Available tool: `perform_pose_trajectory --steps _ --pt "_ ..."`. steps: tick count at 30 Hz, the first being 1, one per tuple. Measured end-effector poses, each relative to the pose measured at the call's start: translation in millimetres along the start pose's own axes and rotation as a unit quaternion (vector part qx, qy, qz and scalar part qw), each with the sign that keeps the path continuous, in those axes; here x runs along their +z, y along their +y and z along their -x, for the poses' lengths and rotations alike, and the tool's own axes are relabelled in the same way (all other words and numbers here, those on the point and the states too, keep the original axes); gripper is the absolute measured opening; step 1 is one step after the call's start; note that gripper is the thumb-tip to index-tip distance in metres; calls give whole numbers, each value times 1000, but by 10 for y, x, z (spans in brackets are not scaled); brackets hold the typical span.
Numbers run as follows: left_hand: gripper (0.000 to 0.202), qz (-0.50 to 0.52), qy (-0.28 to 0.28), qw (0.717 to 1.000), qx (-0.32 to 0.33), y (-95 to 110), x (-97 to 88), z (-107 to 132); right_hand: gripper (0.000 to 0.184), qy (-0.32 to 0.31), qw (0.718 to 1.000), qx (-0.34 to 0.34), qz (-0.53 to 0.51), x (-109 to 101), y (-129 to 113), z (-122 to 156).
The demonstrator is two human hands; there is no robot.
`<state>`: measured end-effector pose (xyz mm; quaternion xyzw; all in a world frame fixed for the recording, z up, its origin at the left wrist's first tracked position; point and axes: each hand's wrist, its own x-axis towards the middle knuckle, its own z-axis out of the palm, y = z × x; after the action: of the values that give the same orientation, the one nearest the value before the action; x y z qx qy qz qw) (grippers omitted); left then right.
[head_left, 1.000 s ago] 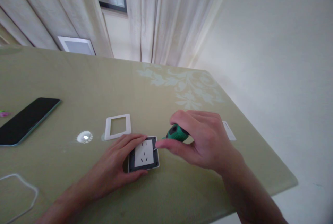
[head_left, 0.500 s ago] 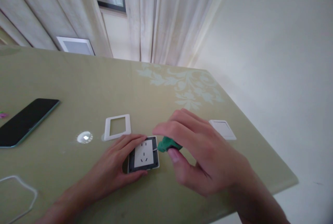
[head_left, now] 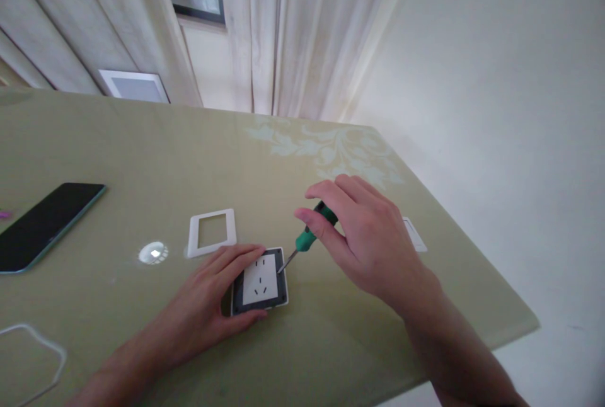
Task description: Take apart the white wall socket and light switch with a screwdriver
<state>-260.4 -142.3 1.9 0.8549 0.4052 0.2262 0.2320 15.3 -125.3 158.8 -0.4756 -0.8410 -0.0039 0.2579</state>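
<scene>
A wall socket (head_left: 260,280) with a white slotted face and a dark surround lies face up on the table. My left hand (head_left: 215,290) grips it from the left, fingers along its far edge and thumb along its near edge. Above and to the right, my right hand (head_left: 366,237) holds a screwdriver (head_left: 306,240) by its green handle. The screwdriver slants down to the left, and its tip meets the right side of the socket's dark surround. Beyond the left fingers lies a white open cover frame (head_left: 193,235).
A black tablet-like device (head_left: 51,221) lies at the left, with a white cable (head_left: 63,356) nearer me. Behind my right hand shows part of a white plate (head_left: 416,235). The table (head_left: 179,155) ends at a wall on the right.
My right hand has lifted and tilted the screwdriver more upright, so its shaft and handle now show. The tip stays by the socket's right side. My left hand keeps its hold.
</scene>
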Motion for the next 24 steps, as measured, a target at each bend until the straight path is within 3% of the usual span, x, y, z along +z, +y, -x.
perform_pose_trajectory --steps 2,5,7,10,15,20,24 --pt "80 -5 -1 1000 7 4 -21 0 24 -29 998 -25 -55 -24 -11 10" --pt "75 6 14 1000 12 36 -52 -4 45 -75 979 -103 -158 -77 -76 54" --pt "62 33 46 998 0 100 -71 -25 51 -84 972 -119 -185 -93 -116 76" --pt "43 78 87 993 -20 272 -108 -114 45 -82 971 -118 -190 -83 -137 73" --pt "26 122 39 991 -30 544 -170 -357 49 -79 965 -120 -219 -57 -112 50" --pt "29 188 68 978 -64 540 -114 -559 43 -58 969 -101 -217 7 -76 46" --pt "16 226 99 967 -71 483 -64 -623 41 -43 968 -100 -226 82 -41 20"
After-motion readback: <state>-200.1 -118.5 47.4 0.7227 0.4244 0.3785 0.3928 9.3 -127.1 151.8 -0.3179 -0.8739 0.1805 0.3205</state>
